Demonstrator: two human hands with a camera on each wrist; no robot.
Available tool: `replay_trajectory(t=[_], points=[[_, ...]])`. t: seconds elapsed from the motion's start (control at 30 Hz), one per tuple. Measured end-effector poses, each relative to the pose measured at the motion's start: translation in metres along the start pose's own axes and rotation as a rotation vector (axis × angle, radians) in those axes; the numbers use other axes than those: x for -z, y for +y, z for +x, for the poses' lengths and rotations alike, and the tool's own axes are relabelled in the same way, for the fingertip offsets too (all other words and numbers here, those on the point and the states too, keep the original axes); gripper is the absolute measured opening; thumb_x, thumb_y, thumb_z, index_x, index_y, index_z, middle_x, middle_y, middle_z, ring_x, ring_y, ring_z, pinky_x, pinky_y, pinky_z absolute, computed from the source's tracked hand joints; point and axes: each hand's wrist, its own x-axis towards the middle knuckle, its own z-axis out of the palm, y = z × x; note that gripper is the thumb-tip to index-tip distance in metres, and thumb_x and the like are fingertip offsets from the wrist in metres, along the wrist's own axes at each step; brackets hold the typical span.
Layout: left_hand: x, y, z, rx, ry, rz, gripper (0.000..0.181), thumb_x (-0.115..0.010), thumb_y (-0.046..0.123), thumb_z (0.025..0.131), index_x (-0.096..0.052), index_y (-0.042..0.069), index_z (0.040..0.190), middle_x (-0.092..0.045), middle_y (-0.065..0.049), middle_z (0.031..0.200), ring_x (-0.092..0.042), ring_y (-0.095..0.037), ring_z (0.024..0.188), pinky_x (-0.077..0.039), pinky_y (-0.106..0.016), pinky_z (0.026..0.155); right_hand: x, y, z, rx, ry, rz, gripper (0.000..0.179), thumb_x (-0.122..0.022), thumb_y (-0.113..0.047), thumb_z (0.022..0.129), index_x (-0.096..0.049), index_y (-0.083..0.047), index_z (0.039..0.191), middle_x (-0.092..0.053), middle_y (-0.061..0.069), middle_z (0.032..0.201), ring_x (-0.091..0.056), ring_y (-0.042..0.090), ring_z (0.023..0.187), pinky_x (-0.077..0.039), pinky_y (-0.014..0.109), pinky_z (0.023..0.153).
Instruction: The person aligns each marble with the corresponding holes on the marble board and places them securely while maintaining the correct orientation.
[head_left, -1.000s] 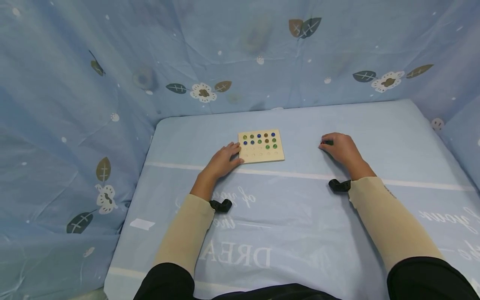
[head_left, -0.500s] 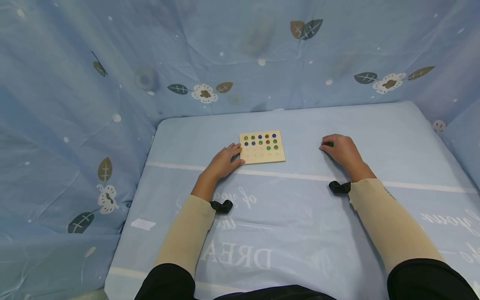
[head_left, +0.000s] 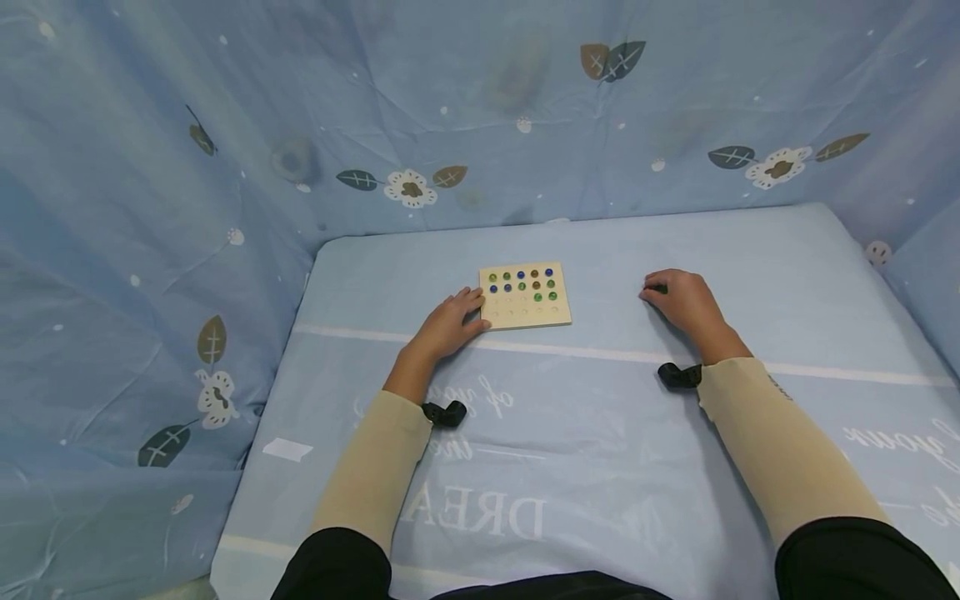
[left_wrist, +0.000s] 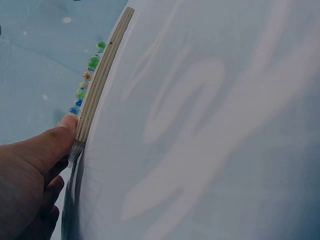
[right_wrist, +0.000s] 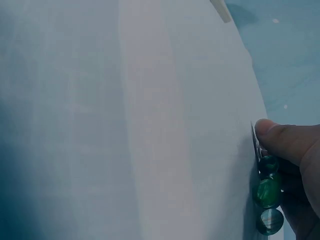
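Observation:
A light wooden board [head_left: 525, 318] with rows of round hollows lies on the table; green, blue and amber marbles [head_left: 521, 274] sit in the far rows and part of the third. My left hand [head_left: 448, 323] rests at its left edge, fingers extended, thumb at the near corner. In the left wrist view the thumb touches the end of the board [left_wrist: 104, 75]. To the right of the board, my right hand [head_left: 681, 298] is low over the table, thumb and fingers curled together around marbles. The right wrist view shows several green and clear marbles [right_wrist: 268, 192] beside the curled fingers, partly hidden by them.
The table [head_left: 600, 400] has a pale blue printed cover with mirrored lettering. Patterned blue fabric [head_left: 480, 100] rises behind it and at both sides. A white patch [head_left: 287, 449] lies near the left edge. Black wrist mounts [head_left: 678, 374] stick out from the sleeves.
A red marble seen at my right fingertips a second ago is now out of sight within the hand. Both hands and the board stay in place; the head view shifts slightly.

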Motion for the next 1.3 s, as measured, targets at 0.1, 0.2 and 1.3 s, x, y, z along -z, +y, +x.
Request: replay_trajectory(t=[0.1, 0.2, 1.3], points=[[0.000, 0.000, 0.000, 0.003, 0.003, -0.008, 0.065, -0.057, 0.045, 0.091, -0.036, 0.019, 0.146, -0.024, 0.000, 0.156, -0.016, -0.020, 0.145, -0.017, -0.045, 0.118, 0.000, -0.001, 0.000, -0.008, 0.001, 0.010, 0.035, -0.065, -0.021, 0.090, -0.064, -0.002, 0.120, -0.055, 0.019, 0.131, -0.043, 0.039, 0.127, -0.034, 0.054, 0.105], [0.000, 0.000, 0.000, 0.007, 0.004, -0.012, 0.065, -0.058, 0.045, 0.091, -0.035, 0.020, 0.147, -0.024, 0.000, 0.156, -0.015, -0.020, 0.145, -0.017, -0.045, 0.118, -0.001, -0.002, 0.000, -0.006, 0.007, 0.017, 0.035, -0.064, -0.022, 0.090, -0.064, -0.003, 0.120, -0.056, 0.020, 0.130, -0.043, 0.039, 0.126, -0.035, 0.055, 0.104], [0.001, -0.001, 0.000, -0.029, -0.003, 0.022, 0.064, -0.056, 0.044, 0.092, -0.035, 0.018, 0.147, -0.024, 0.001, 0.156, -0.016, -0.021, 0.145, -0.017, -0.044, 0.118, -0.051, -0.090, 0.024, 0.111, 0.067, 0.163, 0.031, -0.066, -0.026, 0.089, -0.069, -0.008, 0.114, -0.063, 0.011, 0.123, -0.052, 0.029, 0.122, -0.040, 0.045, 0.104]])
